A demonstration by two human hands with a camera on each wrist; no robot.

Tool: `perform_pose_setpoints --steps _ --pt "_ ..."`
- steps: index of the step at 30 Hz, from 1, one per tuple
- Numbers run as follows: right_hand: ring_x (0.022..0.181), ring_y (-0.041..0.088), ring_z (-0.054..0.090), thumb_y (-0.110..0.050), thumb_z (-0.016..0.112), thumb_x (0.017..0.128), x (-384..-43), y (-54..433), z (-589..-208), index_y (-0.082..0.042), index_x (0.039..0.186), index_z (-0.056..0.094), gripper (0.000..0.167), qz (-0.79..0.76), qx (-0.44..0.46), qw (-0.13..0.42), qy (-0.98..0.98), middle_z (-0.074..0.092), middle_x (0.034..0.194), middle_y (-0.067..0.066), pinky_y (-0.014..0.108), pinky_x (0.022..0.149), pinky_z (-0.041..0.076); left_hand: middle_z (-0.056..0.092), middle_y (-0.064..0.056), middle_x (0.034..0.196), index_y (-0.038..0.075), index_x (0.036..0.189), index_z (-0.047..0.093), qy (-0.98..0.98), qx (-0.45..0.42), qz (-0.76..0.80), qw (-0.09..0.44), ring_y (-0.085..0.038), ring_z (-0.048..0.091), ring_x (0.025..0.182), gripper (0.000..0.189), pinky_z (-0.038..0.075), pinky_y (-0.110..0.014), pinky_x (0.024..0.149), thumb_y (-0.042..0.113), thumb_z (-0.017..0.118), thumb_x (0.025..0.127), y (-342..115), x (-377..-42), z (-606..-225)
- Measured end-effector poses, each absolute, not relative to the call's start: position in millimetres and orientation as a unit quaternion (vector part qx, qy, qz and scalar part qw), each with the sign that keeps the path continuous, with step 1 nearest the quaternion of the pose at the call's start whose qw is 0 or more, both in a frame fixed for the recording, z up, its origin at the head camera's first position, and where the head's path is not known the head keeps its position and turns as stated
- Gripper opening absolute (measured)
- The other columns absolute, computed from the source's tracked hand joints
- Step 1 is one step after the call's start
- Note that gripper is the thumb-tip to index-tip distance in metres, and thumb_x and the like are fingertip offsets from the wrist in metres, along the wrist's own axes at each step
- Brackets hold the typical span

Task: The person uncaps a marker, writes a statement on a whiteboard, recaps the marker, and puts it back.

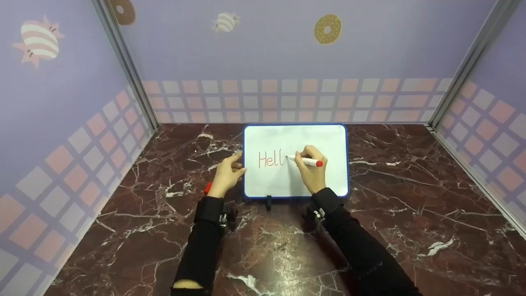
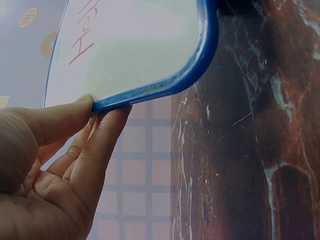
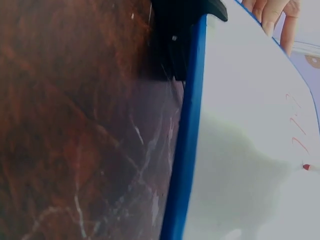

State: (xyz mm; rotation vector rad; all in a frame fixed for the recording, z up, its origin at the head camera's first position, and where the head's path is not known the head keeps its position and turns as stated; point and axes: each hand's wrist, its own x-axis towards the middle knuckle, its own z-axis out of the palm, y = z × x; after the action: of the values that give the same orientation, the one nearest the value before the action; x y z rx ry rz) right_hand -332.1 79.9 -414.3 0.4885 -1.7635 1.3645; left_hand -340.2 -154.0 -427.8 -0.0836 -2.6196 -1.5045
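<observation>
A small whiteboard (image 1: 296, 135) with a blue frame is tilted up on the table, red handwritten letters reading "Hell" across its middle. My left hand (image 1: 227, 174) pinches its left edge; in the left wrist view the thumb lies on the front and the fingers (image 2: 102, 137) are behind the blue frame (image 2: 145, 91). My right hand (image 1: 313, 170) holds a white marker (image 1: 306, 160) with a red end, its tip at the board's surface just right of the last "l". In the right wrist view, only the red marker tip (image 3: 306, 167) shows at the right edge.
A black support foot (image 1: 268, 202) holds the board's lower edge. Something small and red (image 1: 208, 188) shows beside the left wrist. The dark red marbled table (image 1: 164, 230) is bounded by patterned lilac panels (image 1: 267, 49) at the back and sides.
</observation>
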Motion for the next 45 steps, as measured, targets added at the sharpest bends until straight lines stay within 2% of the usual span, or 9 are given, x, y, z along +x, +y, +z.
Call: perform_pose_setpoints --steps 3,7,11,18,28,34,41,45 --pt "0.058 0.008 0.036 0.021 0.060 0.075 -331.0 79.8 -413.8 0.010 0.060 0.040 0.027 0.535 0.196 0.430 -0.700 0.042 0.058 0.016 0.013 0.056 0.025 0.064 -0.027 0.117 0.007 0.147 0.047 -0.866 -0.029 -0.495 0.063 -0.035 0.069 0.101 0.058 0.063 -0.034 0.077 -0.002 0.065 0.092 -154.2 -340.5 -426.8" --pt "0.059 0.006 0.030 0.023 0.057 0.074 -328.1 78.7 -414.6 0.010 0.060 0.038 0.027 0.543 0.200 0.420 -0.700 0.036 0.058 0.013 0.016 0.056 0.023 0.064 -0.028 0.116 0.007 0.147 0.047 -0.866 -0.029 -0.496 0.065 -0.036 0.069 0.101 0.058 0.063 -0.035 0.077 -0.002 0.065 0.092 -154.5 -341.2 -426.9" --pt "0.057 0.006 0.035 0.022 0.058 0.075 -327.2 75.8 -414.4 0.011 0.060 0.038 0.027 0.550 0.201 0.404 -0.703 0.042 0.057 0.015 0.014 0.055 0.025 0.064 -0.027 0.116 0.007 0.147 0.047 -0.866 -0.026 -0.495 0.063 -0.036 0.069 0.101 0.058 0.063 -0.035 0.077 -0.002 0.065 0.092 -154.3 -340.7 -427.4" --pt "0.053 0.004 0.050 0.018 0.061 0.080 -332.1 76.2 -411.2 0.012 0.061 0.043 0.026 0.572 0.186 0.390 -0.697 0.055 0.060 0.021 0.010 0.050 0.037 0.064 -0.027 0.115 0.008 0.147 0.047 -0.864 -0.026 -0.499 0.061 -0.036 0.069 0.102 0.059 0.063 -0.034 0.077 -0.002 0.066 0.092 -153.3 -340.8 -428.1" --pt "0.048 -0.001 0.048 0.018 0.057 0.080 -337.0 103.5 -412.6 0.013 0.060 0.040 0.026 0.611 0.145 0.381 -0.679 0.051 0.056 0.010 0.011 0.046 0.036 0.064 -0.027 0.114 0.007 0.146 0.048 -0.864 -0.031 -0.500 0.061 -0.035 0.069 0.099 0.058 0.063 -0.033 0.075 -0.002 0.065 0.092 -154.7 -341.6 -428.6" --pt "0.048 -0.001 0.049 0.017 0.058 0.080 -338.6 112.2 -414.8 0.013 0.060 0.041 0.026 0.605 0.152 0.371 -0.688 0.054 0.056 0.017 0.011 0.046 0.035 0.064 -0.027 0.117 0.009 0.147 0.047 -0.863 -0.031 -0.501 0.059 -0.035 0.068 0.103 0.058 0.063 -0.036 0.079 -0.001 0.064 0.093 -155.5 -341.7 -429.0" --pt "0.049 0.000 0.051 0.017 0.060 0.081 -340.9 111.7 -416.7 0.012 0.060 0.045 0.026 0.604 0.148 0.366 -0.692 0.054 0.058 0.011 0.012 0.047 0.036 0.063 -0.027 0.116 0.009 0.148 0.046 -0.862 -0.030 -0.502 0.055 -0.035 0.068 0.102 0.058 0.063 -0.038 0.080 -0.001 0.064 0.093 -155.6 -341.8 -429.0" --pt "0.049 -0.001 0.051 0.017 0.060 0.081 -340.4 111.8 -416.8 0.012 0.060 0.045 0.026 0.602 0.151 0.364 -0.694 0.055 0.058 0.015 0.011 0.046 0.036 0.064 -0.026 0.115 0.010 0.148 0.046 -0.863 -0.029 -0.501 0.055 -0.034 0.068 0.102 0.059 0.063 -0.036 0.078 -0.001 0.064 0.093 -155.0 -342.3 -428.8"
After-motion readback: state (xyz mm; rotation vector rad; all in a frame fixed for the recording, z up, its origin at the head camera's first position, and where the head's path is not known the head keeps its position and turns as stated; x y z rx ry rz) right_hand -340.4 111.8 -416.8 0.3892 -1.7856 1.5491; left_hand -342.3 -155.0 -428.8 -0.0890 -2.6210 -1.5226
